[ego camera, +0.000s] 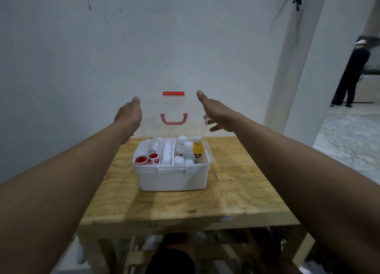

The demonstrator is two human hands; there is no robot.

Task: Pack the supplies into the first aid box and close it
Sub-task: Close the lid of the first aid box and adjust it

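The room has a pale, stained wall, and against it stands a plain plywood table [236, 191] with rough marks on its top. On the far half of this table, about in the middle, sits the white plastic first aid box [172, 180]. Its clear plastic lid [153, 111] stands upright at the far side, with a red latch strip [173, 93] on the upper edge and a pink carrying handle [174, 118] below it. The supplies are already inside, sorted by the dividers. Two tape rolls with red cores [146, 159] lie in the near left compartment, and a long white bandage roll [167, 152] lies in the narrow middle one. White plastic bottles [185, 148] and a yellow bottle with a white cap [197, 149] stand upright at the right, I think so that the lid can pass over them. The person reaches with both arms to the lid. The left hand [128, 113] is at the lid's left edge, thumb up, but its fingers are hidden from me, so I cannot tell if they grasp it. The right hand [214, 111] is at the right edge, its fingers [214, 128] spread and rather straight, not clenched. I judge that the hands are placed on both sides so the lid comes down evenly, and only the closing and latching remain. Far to the right, another person in dark clothes [351, 74] stands in a doorway.
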